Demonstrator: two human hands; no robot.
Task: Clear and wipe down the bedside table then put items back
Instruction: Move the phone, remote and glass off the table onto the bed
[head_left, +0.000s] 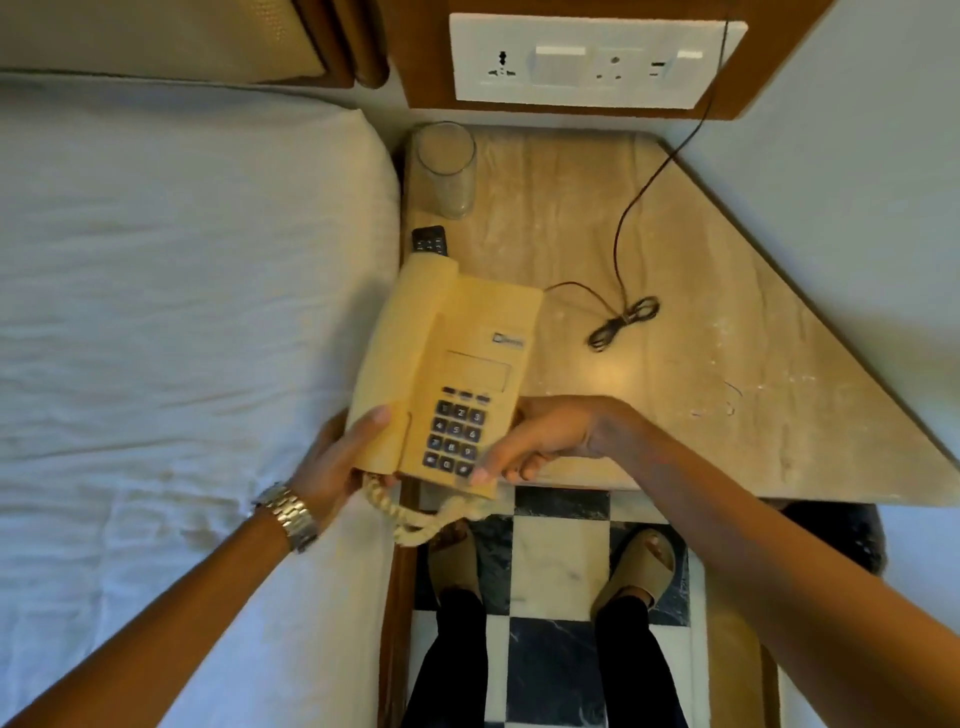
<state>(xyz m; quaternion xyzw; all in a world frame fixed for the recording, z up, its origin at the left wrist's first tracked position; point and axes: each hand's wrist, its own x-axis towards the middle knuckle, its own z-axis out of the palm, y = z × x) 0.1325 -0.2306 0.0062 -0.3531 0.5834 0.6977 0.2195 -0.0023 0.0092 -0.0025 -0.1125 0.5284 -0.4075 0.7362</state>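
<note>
A cream corded telephone (447, 358) with dark keys is held over the left front corner of the beige marble bedside table (701, 374). My left hand (337, 457), a metal watch on its wrist, grips the phone's left side by the handset. My right hand (545, 441) grips its lower right corner. The coiled handset cord (415, 514) hangs below the phone. An empty drinking glass (444, 169) stands at the table's back left corner. A black remote (429, 240) lies partly hidden behind the phone.
A thin black line cord (623, 317) runs from the wall across the tabletop, with a bundled loop. A white socket panel (592, 60) is on the wall behind. The white-sheeted bed (171, 312) adjoins the table's left. My sandalled feet stand on the checkered floor (550, 566).
</note>
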